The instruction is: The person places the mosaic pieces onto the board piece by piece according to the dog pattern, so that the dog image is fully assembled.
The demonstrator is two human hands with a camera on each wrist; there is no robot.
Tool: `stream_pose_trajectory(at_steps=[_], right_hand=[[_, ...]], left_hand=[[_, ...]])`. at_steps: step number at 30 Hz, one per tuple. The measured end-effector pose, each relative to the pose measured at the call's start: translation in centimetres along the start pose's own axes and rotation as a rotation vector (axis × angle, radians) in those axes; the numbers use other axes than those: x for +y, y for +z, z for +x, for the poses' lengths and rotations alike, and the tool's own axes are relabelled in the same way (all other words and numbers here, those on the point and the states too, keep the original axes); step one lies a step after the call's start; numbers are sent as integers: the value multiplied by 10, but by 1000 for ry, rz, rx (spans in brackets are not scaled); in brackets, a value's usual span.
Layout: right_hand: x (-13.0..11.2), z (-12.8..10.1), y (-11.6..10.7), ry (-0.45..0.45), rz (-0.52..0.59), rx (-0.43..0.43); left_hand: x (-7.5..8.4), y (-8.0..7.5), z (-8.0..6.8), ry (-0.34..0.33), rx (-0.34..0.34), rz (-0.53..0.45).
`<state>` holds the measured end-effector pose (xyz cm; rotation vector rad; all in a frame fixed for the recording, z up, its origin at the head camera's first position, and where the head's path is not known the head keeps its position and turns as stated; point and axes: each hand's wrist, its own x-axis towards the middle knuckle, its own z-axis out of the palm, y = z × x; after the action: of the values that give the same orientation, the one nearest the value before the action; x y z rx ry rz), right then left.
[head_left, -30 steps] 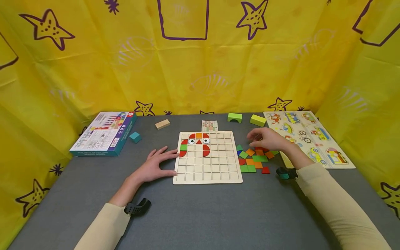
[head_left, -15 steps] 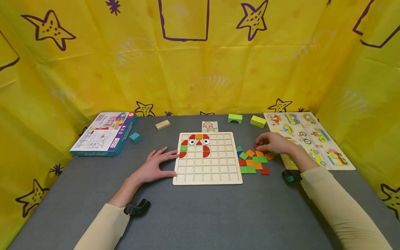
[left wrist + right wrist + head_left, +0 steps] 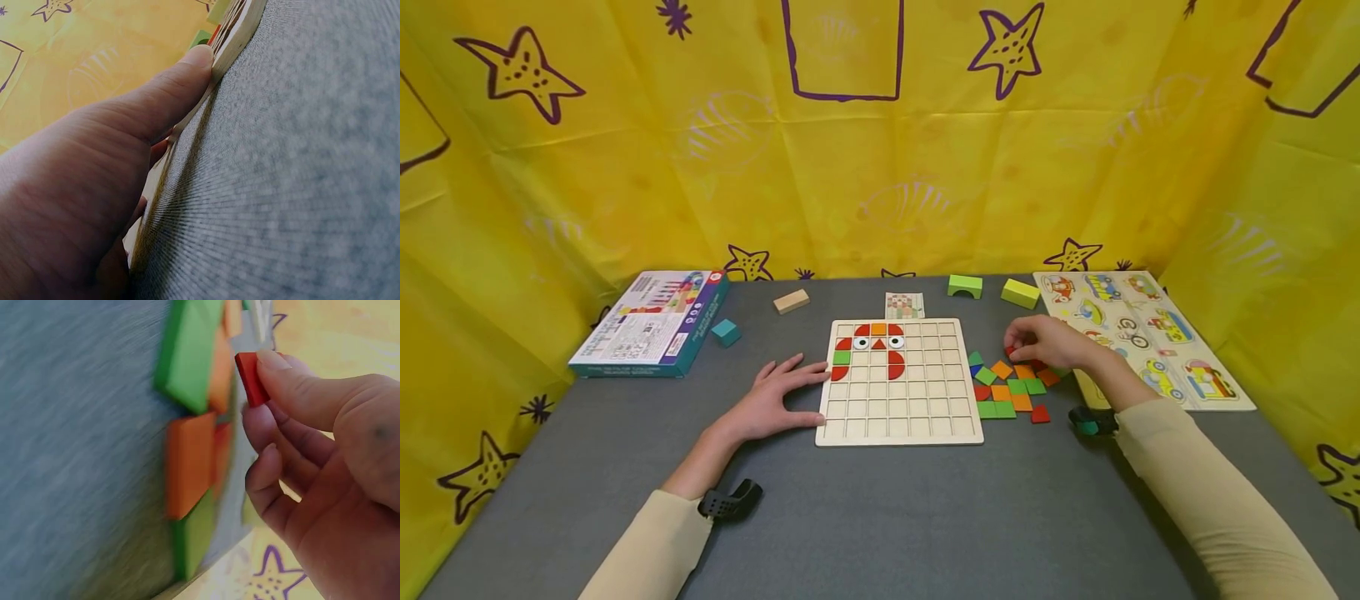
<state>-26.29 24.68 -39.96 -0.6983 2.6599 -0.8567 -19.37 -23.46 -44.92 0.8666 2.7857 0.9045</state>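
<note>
My right hand (image 3: pixel 1051 342) hovers at the far side of a pile of coloured tiles, right of the wooden grid board (image 3: pixel 917 408). In the right wrist view, its thumb and fingers pinch a small red tile (image 3: pixel 251 379), lifted off the table. Orange tiles (image 3: pixel 190 464) and green tiles (image 3: pixel 996 409) lie just below. At the board's left edge rests my left hand (image 3: pixel 769 404), fingers extended, thumb touching the rim in the left wrist view. Red, green and orange pieces plus two eye tiles (image 3: pixel 896 342) sit in the board's upper left cells.
A small picture card (image 3: pixel 904 305) lies behind the board. Green and yellow blocks (image 3: pixel 1020 292) stand at the back, beside a vehicle puzzle board (image 3: pixel 1138 333). On the left are a box (image 3: pixel 647 325), a teal block (image 3: pixel 726 332) and a plain wooden block (image 3: pixel 791 301).
My right hand first moved right and down into the pile, then slightly back left, and now pinches a red tile. My left hand has stayed at the board's edge.
</note>
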Motion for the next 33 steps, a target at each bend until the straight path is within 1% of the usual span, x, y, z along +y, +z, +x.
stream_pose_trajectory(at_steps=[5, 10, 20, 25, 30, 33], right_hand=[[-14, 11, 1, -31, 47, 12], [-35, 27, 9, -73, 66, 8], [-80, 70, 32, -127, 106, -78], [-97, 91, 46, -196, 97, -116], [-111, 107, 59, -235, 89, -166], [-119, 115, 66, -252, 62, -175]], left_hand=[[1, 0, 0, -1, 2, -1], [2, 0, 1, 3, 1, -1], [1, -1, 0, 2, 3, -2], [0, 0, 0, 6, 4, -5], [-1, 0, 0, 3, 2, -4], [-1, 0, -1, 1, 3, -2]])
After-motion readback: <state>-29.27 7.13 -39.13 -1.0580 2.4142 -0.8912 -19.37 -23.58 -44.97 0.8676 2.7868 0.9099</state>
